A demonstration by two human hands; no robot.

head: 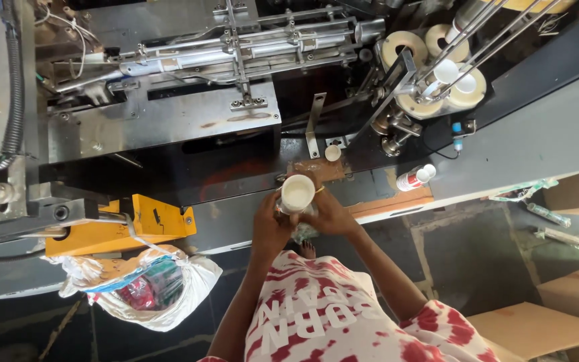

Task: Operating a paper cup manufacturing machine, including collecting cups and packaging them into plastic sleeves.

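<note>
We've got a stack of white paper cups (pixel 297 194) held upright between both hands, just in front of the machine's front edge, open mouth facing the camera. Left hand (pixel 271 224) wraps the left side of the stack, grip closed around it. Right hand (pixel 330 214) wraps the right side, grip also closed on it, with a yellow band (pixel 319 190) showing at a finger beside the cup rim. How many cups are in the stack we can't tell from this angle.

Around it: the cup-forming machine (pixel 236 87), with metal rods and plates, fills the upper frame. White paper cups sit on round holders of the turret (pixel 437 74) at upper right. A small white disc (pixel 332 153) lies on the machine deck just above the stack. A small red-and-white bottle (pixel 415 177) lies on the ledge to the right. A yellow metal bracket (pixel 139 224) sticks out at left, with a white bag of scraps (pixel 149 288) hanging below it. Cardboard boxes (pixel 537 328) are on the floor at lower right.
</note>
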